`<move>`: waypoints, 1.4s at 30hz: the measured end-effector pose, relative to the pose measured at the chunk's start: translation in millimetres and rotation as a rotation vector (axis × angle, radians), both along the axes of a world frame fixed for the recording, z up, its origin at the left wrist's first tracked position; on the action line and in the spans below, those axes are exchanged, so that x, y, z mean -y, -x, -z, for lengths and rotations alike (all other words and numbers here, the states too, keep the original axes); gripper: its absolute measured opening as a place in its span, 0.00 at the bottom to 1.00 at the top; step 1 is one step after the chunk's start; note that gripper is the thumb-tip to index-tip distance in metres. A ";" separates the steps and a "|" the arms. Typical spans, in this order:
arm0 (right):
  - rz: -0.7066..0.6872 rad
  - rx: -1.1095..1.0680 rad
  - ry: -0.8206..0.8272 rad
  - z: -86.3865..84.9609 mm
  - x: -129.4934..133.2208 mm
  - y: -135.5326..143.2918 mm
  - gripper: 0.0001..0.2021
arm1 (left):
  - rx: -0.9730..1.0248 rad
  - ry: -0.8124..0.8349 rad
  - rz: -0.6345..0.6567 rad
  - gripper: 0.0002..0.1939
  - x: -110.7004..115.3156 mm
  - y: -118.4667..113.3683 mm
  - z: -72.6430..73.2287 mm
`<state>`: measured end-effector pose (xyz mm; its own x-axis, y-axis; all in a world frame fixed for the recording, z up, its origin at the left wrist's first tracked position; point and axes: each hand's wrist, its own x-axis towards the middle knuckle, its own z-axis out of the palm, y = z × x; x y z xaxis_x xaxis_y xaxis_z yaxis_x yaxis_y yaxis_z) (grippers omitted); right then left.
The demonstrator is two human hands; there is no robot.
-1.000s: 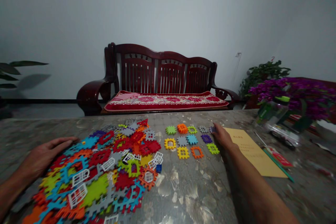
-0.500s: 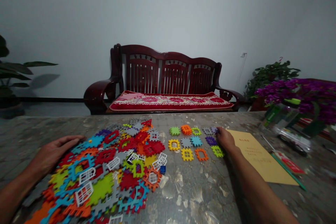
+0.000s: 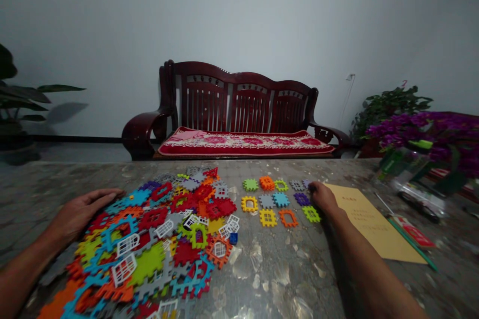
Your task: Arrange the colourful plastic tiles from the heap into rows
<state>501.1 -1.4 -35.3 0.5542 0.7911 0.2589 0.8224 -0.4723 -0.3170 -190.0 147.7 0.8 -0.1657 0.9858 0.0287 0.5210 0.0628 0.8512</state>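
A large heap of colourful plastic interlocking tiles [image 3: 149, 259] lies on the table's left half, with small white window pieces [image 3: 127, 244] among them. My left hand [image 3: 77, 212] rests against the heap's left side, fingers stretched out and holding nothing. To the right, several small square tiles sit in short rows, including a blue tile [image 3: 281, 200], a dark purple tile [image 3: 301, 199] and a green tile [image 3: 311, 214]. At the far right of the back row, the curled fingers of my right hand [image 3: 324, 198] are on the edge of a light purple tile [image 3: 306, 183], partly covering it.
A tan booklet [image 3: 362, 219] lies right of my right arm, with a green pencil [image 3: 411, 241] and a red packet [image 3: 415, 232] beside it. Farther right stand a clear bottle [image 3: 415, 159] and purple flowers [image 3: 441, 134]. A wooden bench [image 3: 243, 104] stands beyond the table.
The whole view has shifted slightly. Both hands stay in nearly the same places, and the tiles keep their arrangement.
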 end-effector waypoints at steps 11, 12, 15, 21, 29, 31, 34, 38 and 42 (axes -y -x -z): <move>-0.048 -0.279 -0.410 3.3 10.2 63.4 0.25 | 0.062 -0.019 0.039 0.28 -3.6 7.0 13.0; -0.080 -0.340 -0.467 4.8 11.7 79.1 0.24 | 0.073 -0.023 0.041 0.28 -1.9 5.7 11.7; -0.195 -0.418 -0.528 3.5 16.1 128.7 0.22 | 0.105 -0.045 0.047 0.28 2.2 2.2 8.6; -0.538 -0.439 -0.373 -19.3 19.7 214.0 0.16 | 0.145 -0.051 0.063 0.31 0.5 2.9 12.2; -0.882 -0.255 -0.101 -29.7 37.5 279.5 0.19 | 0.201 -0.060 0.076 0.32 -5.9 7.7 23.2; -0.934 -0.219 -0.058 -30.4 40.3 285.4 0.18 | 0.212 -0.063 0.078 0.32 -7.1 8.6 25.2; -0.974 -0.183 -0.011 -28.9 42.3 286.5 0.14 | 0.226 -0.063 0.074 0.33 -8.2 8.8 26.7; -0.922 -0.197 -0.032 -26.4 45.7 282.3 0.17 | 0.237 -0.051 0.075 0.33 -8.2 8.4 26.4; -0.996 -0.188 -0.047 -30.8 51.8 286.5 0.23 | 0.224 -0.044 0.075 0.32 -6.8 8.0 24.0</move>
